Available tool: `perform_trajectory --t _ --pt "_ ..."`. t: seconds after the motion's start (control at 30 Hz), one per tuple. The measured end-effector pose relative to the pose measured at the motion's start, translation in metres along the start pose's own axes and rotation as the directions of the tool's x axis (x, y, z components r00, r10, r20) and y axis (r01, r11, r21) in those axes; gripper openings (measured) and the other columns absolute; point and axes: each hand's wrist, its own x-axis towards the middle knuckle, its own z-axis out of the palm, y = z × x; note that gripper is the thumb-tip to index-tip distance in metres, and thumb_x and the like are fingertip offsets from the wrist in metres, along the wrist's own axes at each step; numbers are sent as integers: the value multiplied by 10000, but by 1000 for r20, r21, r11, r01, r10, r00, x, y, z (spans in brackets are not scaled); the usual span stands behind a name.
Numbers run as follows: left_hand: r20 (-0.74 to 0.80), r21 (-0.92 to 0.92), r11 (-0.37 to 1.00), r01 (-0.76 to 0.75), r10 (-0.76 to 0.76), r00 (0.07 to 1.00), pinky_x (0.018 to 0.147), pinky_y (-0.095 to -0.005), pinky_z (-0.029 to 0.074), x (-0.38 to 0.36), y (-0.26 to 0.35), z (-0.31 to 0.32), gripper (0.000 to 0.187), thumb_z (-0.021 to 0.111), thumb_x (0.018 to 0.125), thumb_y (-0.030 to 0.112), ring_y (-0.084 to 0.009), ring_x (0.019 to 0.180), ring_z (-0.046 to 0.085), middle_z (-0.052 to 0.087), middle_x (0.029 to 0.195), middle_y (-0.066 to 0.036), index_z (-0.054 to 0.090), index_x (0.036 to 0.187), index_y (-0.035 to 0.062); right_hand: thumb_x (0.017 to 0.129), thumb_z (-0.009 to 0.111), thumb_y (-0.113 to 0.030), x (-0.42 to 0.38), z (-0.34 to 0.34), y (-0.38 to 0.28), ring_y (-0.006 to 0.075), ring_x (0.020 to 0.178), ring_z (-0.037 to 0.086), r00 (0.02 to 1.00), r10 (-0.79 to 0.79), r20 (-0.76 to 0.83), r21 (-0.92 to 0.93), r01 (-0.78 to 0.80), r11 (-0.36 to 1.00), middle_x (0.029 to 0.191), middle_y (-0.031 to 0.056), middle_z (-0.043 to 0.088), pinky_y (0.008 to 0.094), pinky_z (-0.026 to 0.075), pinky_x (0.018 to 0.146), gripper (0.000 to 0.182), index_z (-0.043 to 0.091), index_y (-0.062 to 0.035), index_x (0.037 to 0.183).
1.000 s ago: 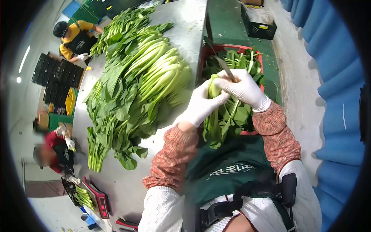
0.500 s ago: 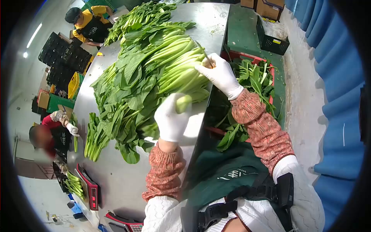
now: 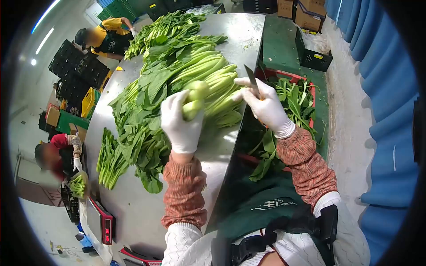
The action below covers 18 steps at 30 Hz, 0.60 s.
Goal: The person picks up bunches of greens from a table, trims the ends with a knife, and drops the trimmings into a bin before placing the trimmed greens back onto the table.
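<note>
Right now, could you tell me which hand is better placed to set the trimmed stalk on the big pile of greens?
Left. The left hand already grips the stalk directly over the pile of greens on the steel table. The right hand holds a knife at the table's edge, so it is occupied.

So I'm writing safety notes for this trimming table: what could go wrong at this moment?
1. The right hand holds a knife blade-up, close to the left hand; a slip could cut the thin glove.
2. The left hand grips a green stalk bunch over the tall pile of greens, which reaches the steel table's edge; a nudge might push stems off toward the red crate.
</note>
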Motion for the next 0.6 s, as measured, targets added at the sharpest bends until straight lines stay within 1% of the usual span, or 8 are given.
perform_trajectory --t 0.07,0.1,0.2,0.23,0.27,0.37,0.5,0.6 --pt "-65 11 1000 -4 5 998 802 -377 509 24 32 -28 415 775 646 -22 -297 899 616 650 983 -118 665 1041 44 986 510 -65 -1 -9 11 -11 590 445 998 -12 -65 -48 9 999 851 11 684 171 339 523 255 601 -5 1217" --pt "-64 -7 1000 -12 11 998 805 -375 503 33 47 -37 443 783 626 -24 -296 893 615 649 980 -116 665 1048 44 946 554 -49 -2 -13 8 73 768 646 994 -60 -91 -152 46 987 843 82 719 246 516 713 260 614 -6 1196" --pt "79 -36 996 -85 87 993 800 -364 503 46 70 -42 437 763 634 -14 -295 888 618 649 970 -119 667 1056 50 916 587 -41 -19 -21 -25 110 758 685 989 -131 -75 -266 107 958 840 118 723 261 527 680 280 617 -22 1193" --pt "131 -55 997 -47 54 990 800 -364 506 44 69 -35 431 758 639 -10 -298 886 619 650 966 -121 668 1056 52 941 533 -6 -24 -23 -30 50 687 579 968 -241 -67 -373 199 906 782 43 674 216 473 649 281 610 5 1210" --pt "188 -76 997 -9 23 982 800 -363 508 39 67 -27 425 753 643 -5 -300 883 620 651 961 -123 668 1055 55 899 552 16 -26 -31 -28 125 654 626 924 -383 -14 -532 317 785 757 85 662 267 496 626 316 618 -27 1205" --pt "258 -94 996 10 15 966 780 -357 512 23 74 -1 387 777 660 18 -285 864 626 646 941 -114 667 1030 42 807 592 41 -36 -41 -40 285 625 643 885 -465 -8 -682 335 650 724 142 632 332 504 573 398 632 -74 1186" --pt "311 -153 988 -16 64 948 778 -357 503 15 104 22 325 789 683 27 -299 856 618 633 943 -120 656 980 24 818 613 -19 -44 -58 -38 313 703 672 920 -391 -24 -743 245 622 752 159 660 388 523 595 381 607 -106 1188" --pt "336 -214 977 12 62 940 776 -344 501 16 113 33 318 784 697 24 -277 854 622 638 949 -121 655 988 15 857 588 -77 -36 -83 -8 330 683 666 972 -170 -165 -833 -45 552 749 159 669 395 527 605 351 595 -103 1207"
